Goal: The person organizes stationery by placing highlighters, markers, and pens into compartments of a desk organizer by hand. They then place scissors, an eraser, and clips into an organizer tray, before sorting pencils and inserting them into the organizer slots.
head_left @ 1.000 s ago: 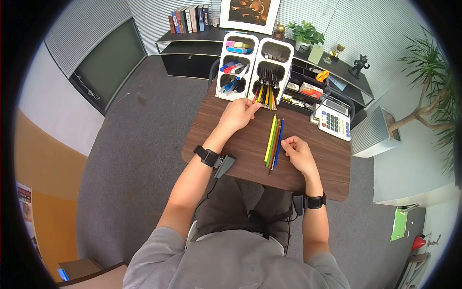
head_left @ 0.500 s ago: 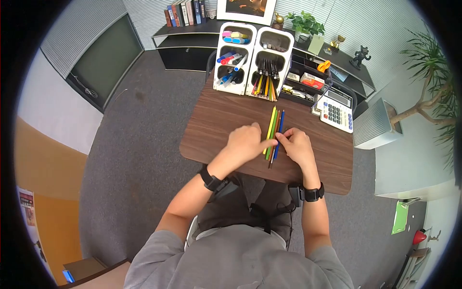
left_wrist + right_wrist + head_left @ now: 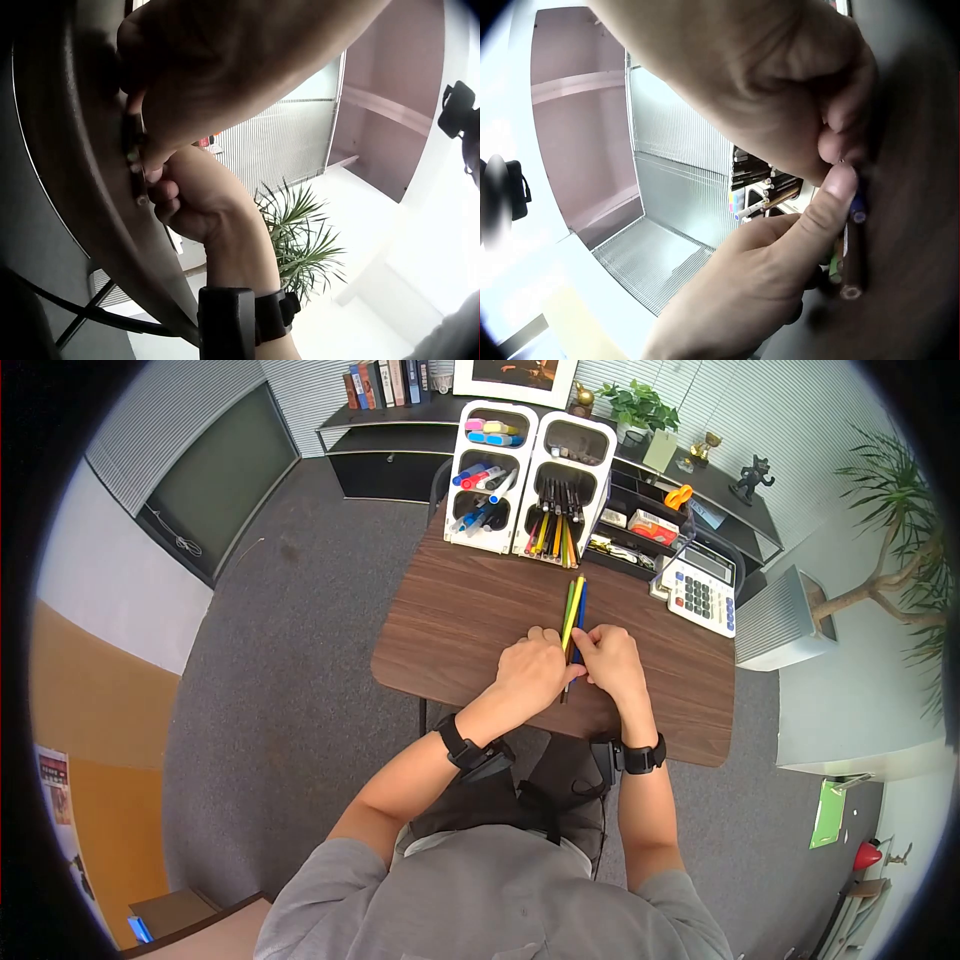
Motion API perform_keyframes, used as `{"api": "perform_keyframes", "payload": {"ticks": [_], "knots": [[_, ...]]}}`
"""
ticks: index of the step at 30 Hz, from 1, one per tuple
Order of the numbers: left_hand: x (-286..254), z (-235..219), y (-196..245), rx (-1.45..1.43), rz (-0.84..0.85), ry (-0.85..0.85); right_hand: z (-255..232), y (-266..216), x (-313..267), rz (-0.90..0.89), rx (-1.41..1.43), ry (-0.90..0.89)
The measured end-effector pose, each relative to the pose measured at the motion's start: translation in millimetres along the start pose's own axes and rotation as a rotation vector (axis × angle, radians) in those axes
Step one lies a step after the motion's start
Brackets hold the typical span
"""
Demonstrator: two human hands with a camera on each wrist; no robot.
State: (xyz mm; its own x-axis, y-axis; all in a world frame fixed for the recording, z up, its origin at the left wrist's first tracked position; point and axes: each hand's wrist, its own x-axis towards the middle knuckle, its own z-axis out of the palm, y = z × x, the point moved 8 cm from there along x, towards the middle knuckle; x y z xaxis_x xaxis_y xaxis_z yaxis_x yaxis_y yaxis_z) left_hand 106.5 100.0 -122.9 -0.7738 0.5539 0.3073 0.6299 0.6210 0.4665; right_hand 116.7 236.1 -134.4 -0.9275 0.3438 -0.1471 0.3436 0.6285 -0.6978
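Several coloured pencils (image 3: 573, 610) lie bunched on the dark wood table, their far ends pointing away from the person. From the left, the left hand (image 3: 533, 672) holds the bunch, its thumb laid across the near part. Opposite it, the right hand (image 3: 612, 663) pinches the pencils, thumb and fingers right at the blue one. Blunt ends of a brown pencil (image 3: 852, 274), a blue pencil (image 3: 859, 214) and a green pencil (image 3: 835, 271) show below the left thumb (image 3: 840, 184) in the right wrist view. The hands hide the middle of the bunch.
Beyond the pencils stand two white organizers, the left organizer (image 3: 450, 525) with markers and the right organizer (image 3: 523, 547) with pens and pencils. A black desk caddy (image 3: 622, 555) and a calculator (image 3: 700, 598) sit to their right. The table's rounded edge (image 3: 420, 695) is near the person.
The left hand has come back from the right organizer to the pencils on the table. The pencils, earlier spread side by side, are now drawn closer together between both hands.
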Motion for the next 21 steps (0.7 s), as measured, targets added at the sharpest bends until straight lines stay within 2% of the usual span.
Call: {"api": "perform_keyframes", "payload": {"ticks": [4,9,15,17,18,20,21], "knots": [[0.7,13.0,6.0,0.037,-0.028,-0.018,-3.2,-0.3,-1.4,-0.014,0.08,0.054],[3.5,30.3,13.7,0.319,-0.04,-0.019,-2.6,1.6,1.3,-0.041,0.039,0.032],[3.6,25.2,16.4,0.29,-0.075,-0.016,-1.0,5.1,2.1,0.001,0.078,-0.011],[1.0,23.6,17.7,0.224,-0.029,0.036,-6.3,-5.6,-0.5,-0.19,0.118,0.104],[0.1,20.5,20.1,0.157,0.018,0.087,-5.7,-4.6,-1.2,-0.192,0.118,0.105],[0.9,16.0,20.9,0.085,0.06,0.125,-11.1,-9.9,-5.4,-0.277,0.344,0.157],[1.3,12.2,23.0,0.013,0.102,0.161,-15.4,-14.2,-9.1,-0.364,0.375,0.229]]}}
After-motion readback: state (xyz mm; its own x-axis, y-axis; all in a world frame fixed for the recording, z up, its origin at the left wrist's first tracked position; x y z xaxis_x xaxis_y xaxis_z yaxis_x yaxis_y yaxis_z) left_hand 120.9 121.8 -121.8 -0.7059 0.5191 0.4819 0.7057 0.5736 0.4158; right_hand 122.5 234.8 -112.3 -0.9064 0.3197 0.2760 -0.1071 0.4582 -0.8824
